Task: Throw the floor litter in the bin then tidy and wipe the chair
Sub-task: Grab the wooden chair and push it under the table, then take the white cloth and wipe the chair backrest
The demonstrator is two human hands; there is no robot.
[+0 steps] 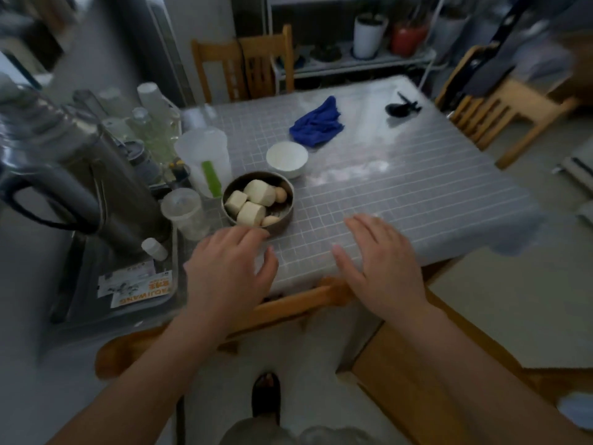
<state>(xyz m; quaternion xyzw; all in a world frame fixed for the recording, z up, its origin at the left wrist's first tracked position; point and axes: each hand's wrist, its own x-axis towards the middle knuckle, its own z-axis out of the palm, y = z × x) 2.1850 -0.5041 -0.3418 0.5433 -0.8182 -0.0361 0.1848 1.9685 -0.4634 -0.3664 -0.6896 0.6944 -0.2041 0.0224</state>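
Observation:
My left hand [229, 271] and my right hand [382, 268] hover palm down over the near edge of a table with a grey grid cloth [401, 187]. Both hold nothing, fingers spread. A wooden chair [288, 308] is tucked under the table right below my hands; only its top rail and part of its frame show. A crumpled blue cloth [316, 123] lies on the far middle of the table. No bin and no floor litter are in view.
A dark bowl of white chunks [258, 200] sits just beyond my left hand, a white bowl [286, 158] behind it. A steel kettle [73, 178], plastic cups and bottles crowd the left side. Wooden chairs stand at the back [244, 65] and right [491, 107]. A black clip [401, 107] lies far right.

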